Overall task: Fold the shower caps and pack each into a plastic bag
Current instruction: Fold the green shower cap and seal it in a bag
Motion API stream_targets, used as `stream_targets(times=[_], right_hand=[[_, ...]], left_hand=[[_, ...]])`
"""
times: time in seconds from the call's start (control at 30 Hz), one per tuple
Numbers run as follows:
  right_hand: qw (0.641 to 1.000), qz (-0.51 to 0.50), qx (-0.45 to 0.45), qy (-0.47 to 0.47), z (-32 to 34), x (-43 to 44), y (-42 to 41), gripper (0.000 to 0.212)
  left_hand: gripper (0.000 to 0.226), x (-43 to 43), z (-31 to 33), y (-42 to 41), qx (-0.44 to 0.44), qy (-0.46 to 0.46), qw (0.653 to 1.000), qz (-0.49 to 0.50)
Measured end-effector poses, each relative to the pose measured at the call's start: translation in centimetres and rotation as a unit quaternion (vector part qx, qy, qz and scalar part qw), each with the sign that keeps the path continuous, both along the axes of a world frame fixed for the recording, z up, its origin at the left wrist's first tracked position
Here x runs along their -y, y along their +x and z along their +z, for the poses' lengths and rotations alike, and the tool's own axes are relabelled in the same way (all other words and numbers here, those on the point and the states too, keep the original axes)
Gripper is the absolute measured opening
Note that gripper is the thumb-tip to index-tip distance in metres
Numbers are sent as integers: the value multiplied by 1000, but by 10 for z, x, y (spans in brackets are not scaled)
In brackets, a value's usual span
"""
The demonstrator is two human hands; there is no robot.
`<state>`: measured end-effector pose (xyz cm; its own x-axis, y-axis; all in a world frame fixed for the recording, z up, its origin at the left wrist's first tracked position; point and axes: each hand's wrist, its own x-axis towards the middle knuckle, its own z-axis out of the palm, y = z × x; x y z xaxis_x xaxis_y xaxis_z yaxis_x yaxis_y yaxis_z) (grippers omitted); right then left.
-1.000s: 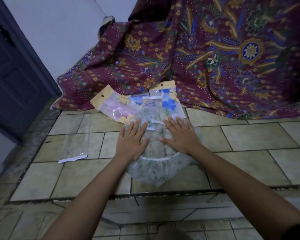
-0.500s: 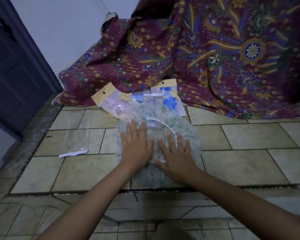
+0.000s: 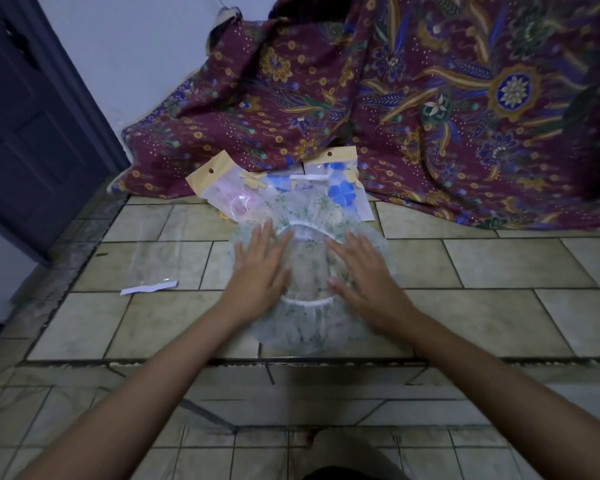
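A clear shower cap (image 3: pixel 309 327) printed with small green flowers lies spread flat on the tiled floor, its white elastic ring facing up. My left hand (image 3: pixel 262 271) presses flat on its left side with straight fingers. My right hand (image 3: pixel 364 277) presses flat on its right side, blurred by motion. Behind the cap lie two packed bags with yellow header cards: one holding a pink cap (image 3: pixel 222 188) on the left, one holding a blue-flowered cap (image 3: pixel 343 188) on the right. An empty clear plastic bag (image 3: pixel 156 261) lies flat on the tiles to the left.
A maroon batik cloth (image 3: pixel 430 109) drapes over something along the back and right. A dark blue door (image 3: pixel 25 126) stands at the left beside a white wall. A white paper strip (image 3: pixel 149 287) lies at the empty bag's near end. A step edge (image 3: pixel 291 362) crosses the floor below the cap.
Both hands slid back toward me over the cap, then apart toward its sides. The cap now lies spread wider and flatter, its elastic ring showing as an open oval.
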<state>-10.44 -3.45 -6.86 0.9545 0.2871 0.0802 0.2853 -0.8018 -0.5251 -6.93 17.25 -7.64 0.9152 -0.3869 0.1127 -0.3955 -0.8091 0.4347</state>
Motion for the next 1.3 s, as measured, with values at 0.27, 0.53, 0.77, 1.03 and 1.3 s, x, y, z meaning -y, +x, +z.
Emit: stream_targets(times=[0.27,0.53,0.77,1.03,1.3], right_hand=[[971,166,-12,-171,5,68,7,82],[970,141,-16,-196,-19,87,8,99],[988,93,-19,-123,-24,108,6,101],[982,-95,6,165,-24,115,9,31],[933,-194,22,303,-25,119,11,47]], left_hand=[[70,-77,17,4,-46,73,976,-201],[70,-92,2,11,-15,153,968,-198],[60,-81,-11,15,55,55,984,-159],[25,-30,-11,7,-45,-232,969,74],[24,4,-14,13,-23,-160,967,197]])
